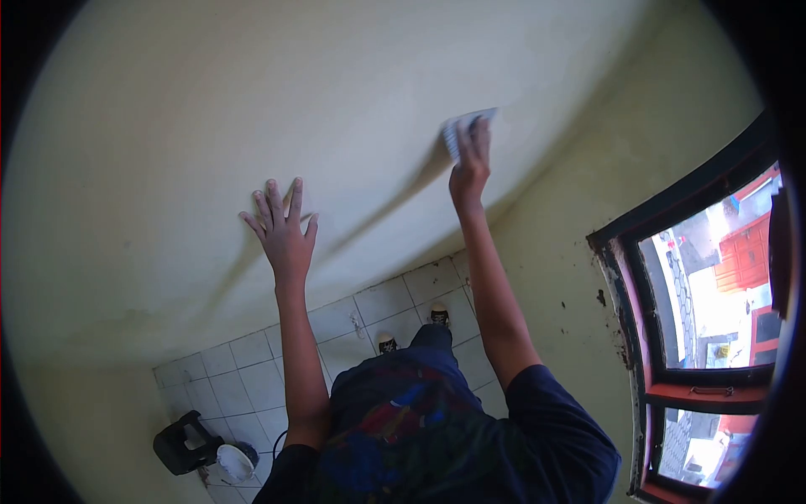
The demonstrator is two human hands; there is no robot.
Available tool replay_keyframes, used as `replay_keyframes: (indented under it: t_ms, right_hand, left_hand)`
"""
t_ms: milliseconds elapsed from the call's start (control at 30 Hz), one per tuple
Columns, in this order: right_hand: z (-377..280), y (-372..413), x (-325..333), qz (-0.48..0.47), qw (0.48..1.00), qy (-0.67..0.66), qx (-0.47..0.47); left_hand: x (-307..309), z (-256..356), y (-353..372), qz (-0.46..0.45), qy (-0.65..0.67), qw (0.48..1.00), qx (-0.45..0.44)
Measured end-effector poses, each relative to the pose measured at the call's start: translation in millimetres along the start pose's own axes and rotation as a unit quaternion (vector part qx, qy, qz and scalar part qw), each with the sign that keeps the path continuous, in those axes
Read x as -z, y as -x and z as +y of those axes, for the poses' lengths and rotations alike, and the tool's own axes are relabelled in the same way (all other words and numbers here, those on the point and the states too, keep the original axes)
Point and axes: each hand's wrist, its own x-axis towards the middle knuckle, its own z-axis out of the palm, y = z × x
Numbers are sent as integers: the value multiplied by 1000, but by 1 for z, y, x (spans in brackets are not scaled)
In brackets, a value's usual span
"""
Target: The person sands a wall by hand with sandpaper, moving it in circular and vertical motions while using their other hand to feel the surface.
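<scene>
My left hand lies flat on the pale yellow wall, fingers spread, holding nothing. Higher up and to the right, my right hand presses a sheet of what looks like sandpaper against the same wall. The sheet is grey-white with a striped print on its back and a straight upper edge. My fingers lie over its outer face, slightly blurred, and the side towards the wall is hidden. Both arms are raised and cast long shadows down to the left.
White floor tiles run along the wall's foot, where my shoes stand. At lower left are a black handled object and a white tub. A dark-framed window is on the right, beside a chipped wall edge.
</scene>
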Motion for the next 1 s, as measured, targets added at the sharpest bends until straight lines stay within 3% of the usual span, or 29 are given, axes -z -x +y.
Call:
replay_keyframes:
  t_ms: [67, 133, 167, 267, 300, 333, 400, 500, 533, 600, 633, 667, 767, 800, 867, 933, 1000]
  right_hand:
    - [-20, -3, -20, 131, 978, -88, -135]
    - [-47, 21, -30, 55, 992, -63, -94]
    - [-52, 29, -26, -12, 998, -37, 49]
    - [7, 46, -23, -8, 999, -33, 30]
    - [0, 35, -16, 67, 974, -112, -187]
    - [-11, 19, -1, 103, 896, -215, -375]
    - [-3, 39, -28, 128, 963, -76, -226]
    - [-26, 55, -15, -33, 999, -29, 18]
    - [-10, 55, -16, -32, 999, -31, 17]
    - [21, 54, -19, 69, 971, -122, -194]
    - [18, 42, -13, 79, 967, -104, -217]
    - [7, 37, -11, 77, 967, -104, -218]
    - [3, 40, -14, 38, 992, -62, -98]
    - [11, 44, -14, 40, 992, -59, -102]
    - [29, 52, -10, 92, 941, -146, -292]
    - [34, 52, -1, 93, 940, -114, -309]
    - [31, 41, 8, 55, 958, -129, -252]
  left_hand:
    - [-2, 5, -1, 1, 2, 1000, -4]
    - [-6, 13, -1, 2, 6, 1000, -9]
    - [-9, 17, -2, 3, 22, 1000, 1]
    - [-13, 14, -3, 2, 32, 999, 3]
    - [-13, 14, -2, 0, 25, 1000, -1]
    - [-13, 16, 0, -4, 27, 1000, 2]
    - [-13, 20, -2, 11, 38, 999, 7]
    - [-21, 19, -1, 23, 14, 1000, 8]
    - [-23, 18, -2, 23, 12, 1000, 8]
    - [-23, 16, 1, 29, 0, 1000, -7]
    - [-23, 16, 5, 22, -2, 1000, -7]
    - [-25, 16, 5, 27, 0, 1000, -4]
    - [-32, 23, 2, 43, 2, 999, 3]
    - [-34, 25, 4, 51, 4, 999, 10]
    - [-37, 32, 5, 50, 35, 998, 22]
    - [-38, 41, 3, 51, 68, 996, 25]
    - [-37, 53, 2, 57, 118, 988, 80]
